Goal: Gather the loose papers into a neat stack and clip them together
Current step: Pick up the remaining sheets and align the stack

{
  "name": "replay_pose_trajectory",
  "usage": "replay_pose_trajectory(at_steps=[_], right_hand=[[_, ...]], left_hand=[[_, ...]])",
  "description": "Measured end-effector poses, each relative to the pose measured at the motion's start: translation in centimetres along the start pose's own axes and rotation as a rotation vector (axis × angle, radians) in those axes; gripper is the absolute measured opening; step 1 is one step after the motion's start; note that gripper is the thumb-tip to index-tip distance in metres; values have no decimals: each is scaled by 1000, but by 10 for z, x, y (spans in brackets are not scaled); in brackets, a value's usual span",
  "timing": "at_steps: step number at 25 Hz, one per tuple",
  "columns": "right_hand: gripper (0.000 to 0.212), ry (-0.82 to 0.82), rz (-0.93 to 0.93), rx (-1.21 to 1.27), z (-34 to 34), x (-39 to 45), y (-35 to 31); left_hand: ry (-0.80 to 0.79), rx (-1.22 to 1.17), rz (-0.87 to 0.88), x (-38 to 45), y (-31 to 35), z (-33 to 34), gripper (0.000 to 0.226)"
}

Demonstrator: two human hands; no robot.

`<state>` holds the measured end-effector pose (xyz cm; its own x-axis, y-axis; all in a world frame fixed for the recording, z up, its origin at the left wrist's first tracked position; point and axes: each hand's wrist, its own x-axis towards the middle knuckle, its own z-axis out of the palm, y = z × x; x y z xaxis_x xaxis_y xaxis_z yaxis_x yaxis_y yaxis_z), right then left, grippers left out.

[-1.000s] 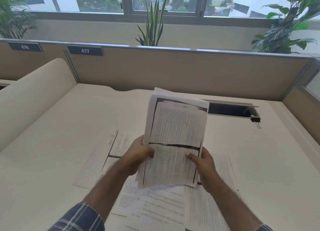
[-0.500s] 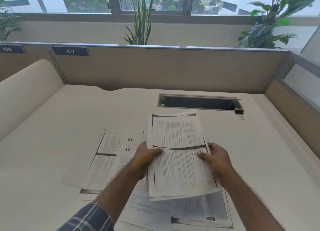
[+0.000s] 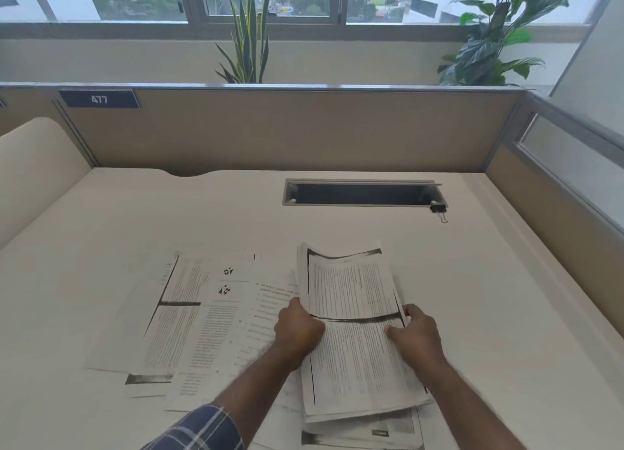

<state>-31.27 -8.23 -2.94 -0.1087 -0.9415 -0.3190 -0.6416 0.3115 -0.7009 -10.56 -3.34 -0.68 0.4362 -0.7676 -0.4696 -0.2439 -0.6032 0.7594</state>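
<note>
A small stack of printed papers (image 3: pixel 351 345) with black photocopy bands lies low over the white desk (image 3: pixel 101 233), its far end curling up. My left hand (image 3: pixel 299 331) grips its left edge and my right hand (image 3: pixel 417 336) grips its right edge. Several loose printed sheets (image 3: pixel 199 318) are spread flat on the desk to the left, overlapping each other. More sheets (image 3: pixel 364 432) lie beneath the held stack near the front edge. A black binder clip (image 3: pixel 439 209) rests far off, at the right end of the cable slot.
A dark rectangular cable slot (image 3: pixel 358 194) is cut into the desk at the back. A tan partition (image 3: pixel 287 128) with a "477" label (image 3: pixel 99 99) closes the far side, and a glass-topped divider (image 3: pixel 570 159) runs along the right. A cream curved divider (image 3: pixel 37 165) stands at left.
The held stack has come down from upright in front of me to nearly flat over the desk, shifted right. Both hands kept their grip. The view has turned right.
</note>
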Motion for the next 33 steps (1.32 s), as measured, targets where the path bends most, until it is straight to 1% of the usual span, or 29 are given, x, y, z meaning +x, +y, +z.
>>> replay_pose_trajectory(at_steps=[3, 5, 7, 8, 10, 12, 13, 14, 16, 17, 18, 20, 21, 23, 26, 28, 31, 33], right_hand=[[25, -4, -8, 155, -3, -3, -8], [24, -17, -9, 236, -5, -4, -13], [26, -23, -34, 304, -9, -5, -19], [29, -25, -50, 357, -12, -6, -25], [39, -55, -79, 541, -24, -8, -42], [50, -157, -117, 731, -42, -10, -64], [50, -223, -145, 802, -51, -10, -75], [47, -284, -184, 841, -59, -9, -84], [37, -359, -275, 836, -72, -11, -101], [35, -365, -317, 813, -76, -13, -108], [32, -354, -360, 798, -78, -15, -114], [28, -313, -444, 795, -79, -20, -122], [28, -296, -474, 796, -78, -21, -124], [28, -276, -504, 791, -75, -22, -126], [33, -287, -510, 793, -71, -20, -124], [40, -294, -481, 749, -66, -17, -119], [44, -329, -403, 645, -56, -12, -108], [39, -338, -369, 572, -46, -13, -102]], left_hand=[[-52, -168, -65, 6, 2, -3, 47], [-104, -285, -110, 8, 1, -8, 44], [-159, -390, -115, 7, 3, -16, 43], [-172, -426, -89, 6, 7, -22, 44], [-194, -493, 0, 4, 20, -40, 49], [-269, -593, 104, -1, 40, -64, 52], [-328, -634, 158, -4, 50, -78, 53], [-383, -651, 216, -9, 60, -91, 54], [-447, -594, 332, -17, 79, -113, 55], [-440, -532, 385, -21, 86, -121, 55], [-396, -456, 430, -25, 92, -126, 53], [-256, -331, 487, -30, 100, -131, 43], [-201, -307, 496, -32, 102, -132, 39], [-164, -319, 510, -33, 101, -133, 38], [-221, -331, 554, -32, 93, -133, 46], [-224, -327, 551, -29, 86, -131, 47], [-229, -324, 484, -21, 73, -127, 41], [-234, -296, 438, -17, 59, -122, 39]])
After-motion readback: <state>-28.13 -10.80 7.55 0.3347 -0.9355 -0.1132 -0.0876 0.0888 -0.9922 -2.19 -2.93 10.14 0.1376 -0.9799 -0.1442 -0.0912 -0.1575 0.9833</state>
